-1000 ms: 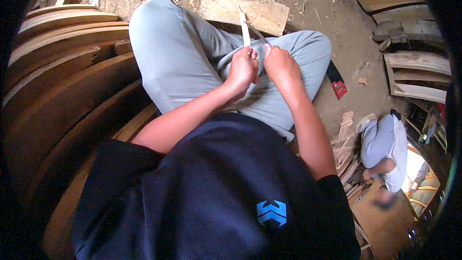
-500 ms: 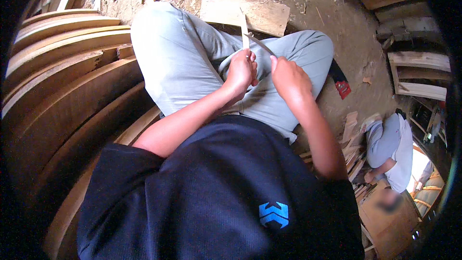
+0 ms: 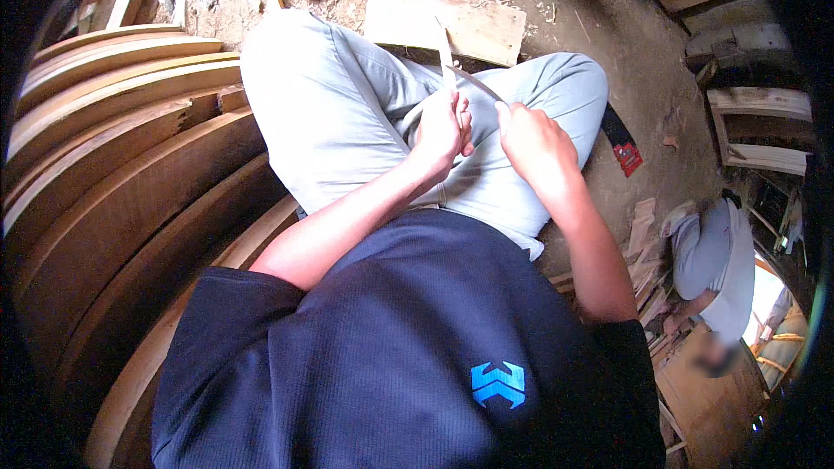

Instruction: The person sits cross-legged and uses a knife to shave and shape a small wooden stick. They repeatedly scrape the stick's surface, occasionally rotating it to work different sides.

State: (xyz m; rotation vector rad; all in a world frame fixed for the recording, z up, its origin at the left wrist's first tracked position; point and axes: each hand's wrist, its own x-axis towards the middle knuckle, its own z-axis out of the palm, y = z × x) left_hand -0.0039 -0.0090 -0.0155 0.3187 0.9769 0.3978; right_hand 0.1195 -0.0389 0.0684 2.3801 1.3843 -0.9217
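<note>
My left hand [image 3: 443, 128] is closed around the lower end of a thin, pale wooden strip [image 3: 445, 50], which points up and away between my knees. In my right hand [image 3: 540, 141], fingers wrapped round its grip, is a knife [image 3: 479, 85]. Its narrow, slightly curved blade slants up to the left and meets the strip just above my left fist. The knife's handle is mostly hidden in my fingers. Both hands are over my lap, with my legs in light grey trousers [image 3: 304, 113] folded on the ground.
A flat board [image 3: 443, 19] lies beyond my shins among wood shavings. Long curved-looking planks [image 3: 130, 156] are stacked close on my left. A dark tool with a red end [image 3: 627, 159] lies by my right knee. Another person [image 3: 712, 260] bends over a wooden board [image 3: 712, 399] at the right.
Both hands have shifted slightly right and down in the picture, and the whole view has moved a little too. The blade still meets the strip. A dark patterned shape shows more at the top edge.
</note>
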